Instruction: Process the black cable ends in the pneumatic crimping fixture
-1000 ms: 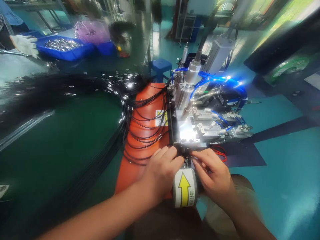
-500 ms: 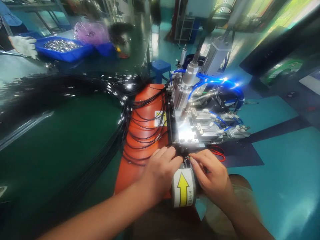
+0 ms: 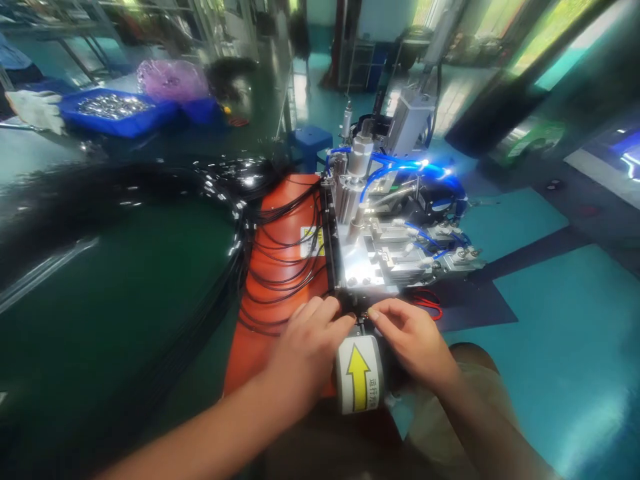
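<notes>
At the near end of the machine's track, my left hand (image 3: 313,333) is closed, fingers curled down over the edge beside the black cables (image 3: 277,288). What its fingertips hold is hidden. From the other side, my right hand (image 3: 413,330) pinches a small metal piece (image 3: 365,315) between thumb and forefinger, too small to name. Both hands' fingertips nearly meet above the white label with a yellow arrow (image 3: 359,377). Just beyond them stands a silver machine (image 3: 357,263) with blue air tubes (image 3: 400,163).
The cables lie across an orange guard (image 3: 280,233) and bunch on the dark green surface (image 3: 135,267) to the left. At the back left are a blue tray (image 3: 113,113) of metal parts, a pink bag (image 3: 173,81) and a white-gloved hand (image 3: 37,110). A blue stool (image 3: 311,143) stands behind.
My view has turned slightly, so the machine and background sit further left. Both hands keep their places at the track's near end, the right still pinching the small metal piece.
</notes>
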